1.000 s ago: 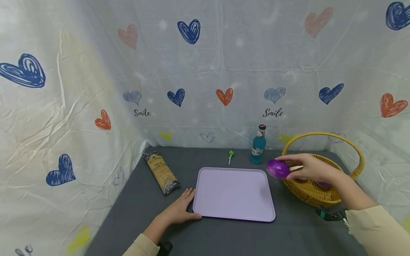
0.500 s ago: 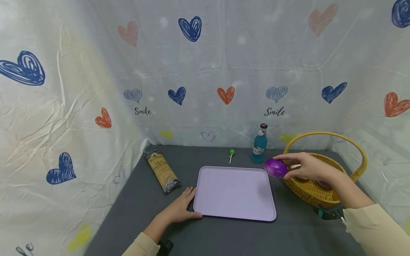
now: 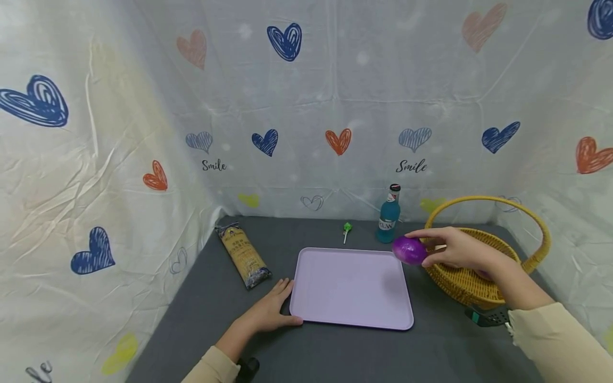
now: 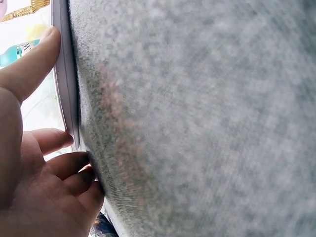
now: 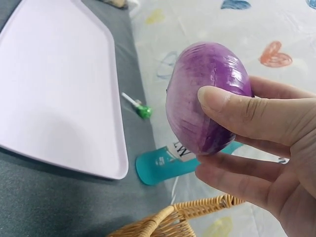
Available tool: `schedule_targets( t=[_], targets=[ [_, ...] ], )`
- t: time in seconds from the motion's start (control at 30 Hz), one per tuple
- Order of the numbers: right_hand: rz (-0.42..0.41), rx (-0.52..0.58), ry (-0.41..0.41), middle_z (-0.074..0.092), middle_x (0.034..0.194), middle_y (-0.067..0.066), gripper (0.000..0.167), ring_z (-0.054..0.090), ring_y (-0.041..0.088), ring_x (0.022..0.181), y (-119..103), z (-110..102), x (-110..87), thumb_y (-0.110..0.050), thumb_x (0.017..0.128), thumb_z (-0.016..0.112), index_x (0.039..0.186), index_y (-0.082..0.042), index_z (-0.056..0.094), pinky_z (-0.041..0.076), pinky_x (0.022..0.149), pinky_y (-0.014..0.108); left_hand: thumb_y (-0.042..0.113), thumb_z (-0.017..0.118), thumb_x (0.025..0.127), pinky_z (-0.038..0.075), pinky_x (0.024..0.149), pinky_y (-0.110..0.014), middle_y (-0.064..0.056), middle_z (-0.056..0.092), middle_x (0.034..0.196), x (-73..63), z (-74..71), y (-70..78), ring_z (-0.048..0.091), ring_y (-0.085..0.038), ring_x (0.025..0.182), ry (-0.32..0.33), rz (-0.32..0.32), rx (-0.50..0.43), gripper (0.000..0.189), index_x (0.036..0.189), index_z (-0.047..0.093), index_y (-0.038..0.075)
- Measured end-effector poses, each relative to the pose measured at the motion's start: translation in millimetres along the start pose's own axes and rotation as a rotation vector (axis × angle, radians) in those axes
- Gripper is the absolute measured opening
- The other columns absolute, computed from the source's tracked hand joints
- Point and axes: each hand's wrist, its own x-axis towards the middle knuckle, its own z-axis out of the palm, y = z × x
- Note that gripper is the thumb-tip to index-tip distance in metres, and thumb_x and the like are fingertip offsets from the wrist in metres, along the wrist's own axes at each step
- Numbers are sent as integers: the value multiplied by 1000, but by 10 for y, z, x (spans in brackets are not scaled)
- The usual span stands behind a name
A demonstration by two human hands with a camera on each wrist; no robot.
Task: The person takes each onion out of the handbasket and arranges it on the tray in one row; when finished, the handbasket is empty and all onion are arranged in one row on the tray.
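My right hand (image 3: 455,249) pinches a shiny purple red onion (image 3: 409,250) between thumb and fingers. The onion is held up near the tray's far right corner, in front of the basket. In the right wrist view, the thumb lies across the onion's (image 5: 207,98) side. A pale lilac tray (image 3: 351,287) lies flat on the grey cloth. At its near left corner rests my left hand (image 3: 268,311), the fingers spread along the left edge and the thumb at the front edge. The left wrist view shows that thumb (image 4: 42,59) against the tray's rim (image 4: 66,74).
A yellow wicker basket (image 3: 450,284) with a tall handle stands at the right, partly behind my right forearm. Behind the tray are a blue bottle (image 3: 389,215) and a green lollipop (image 3: 347,230). A long yellow-brown packet (image 3: 243,255) lies to the left.
My right hand has moved slightly left with the red onion, away from the basket and toward the tray. The left hand stays at the tray's corner.
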Motion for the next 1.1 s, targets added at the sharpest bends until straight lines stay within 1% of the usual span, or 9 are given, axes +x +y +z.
schedule_targets(
  t=[0.2,0.37,0.5,0.63,0.77,0.9,1.0,1.1],
  targets=[
    [6,-2,3,65,130,19,62,65,42,116,0,28,41,-28,85,81,142,-18,59,60,88,41,66,73,81,24,120,-60,-19,20,167,8,4,2,14,-38,156,0,-1,6,110,161,24,6],
    [-13,-25,11,66,128,19,62,67,40,113,-14,58,71,-28,86,81,142,-18,59,60,88,42,65,73,81,24,120,-60,-19,20,167,12,3,5,14,-38,156,0,-1,8,110,161,24,6],
    [-19,-19,21,66,128,18,61,67,39,112,-37,73,96,-28,85,82,142,-19,59,60,87,42,65,73,81,24,120,-60,-19,20,167,17,0,9,14,-38,156,-3,-1,5,111,161,24,6],
    [-25,21,12,63,131,22,62,66,43,114,-54,91,127,-26,85,82,142,-17,59,60,86,40,65,74,81,24,120,-60,-19,20,167,20,-1,10,14,-38,156,-1,1,0,110,161,24,6],
    [-26,90,-5,59,137,25,63,62,47,119,-69,119,165,-24,85,82,143,-15,58,60,87,38,65,74,81,24,120,-60,-20,20,167,17,0,9,15,-38,155,3,4,3,110,161,24,6],
    [-16,149,-19,56,141,26,65,59,49,122,-95,150,211,-22,85,82,144,-15,57,60,88,38,65,74,81,24,120,-60,-20,21,167,13,2,5,15,-39,155,3,2,4,111,160,24,6],
    [-2,173,-21,55,143,25,65,58,49,124,-111,169,237,-21,85,82,144,-17,56,59,89,38,65,74,81,24,120,-60,-20,21,166,11,3,4,15,-39,155,1,0,2,111,161,24,6],
    [-7,177,-23,55,143,25,64,58,49,125,-117,183,257,-22,85,82,144,-16,56,59,90,39,65,74,81,23,120,-60,-20,20,167,13,3,2,14,-39,155,-1,-1,4,111,161,24,6]
  ],
)
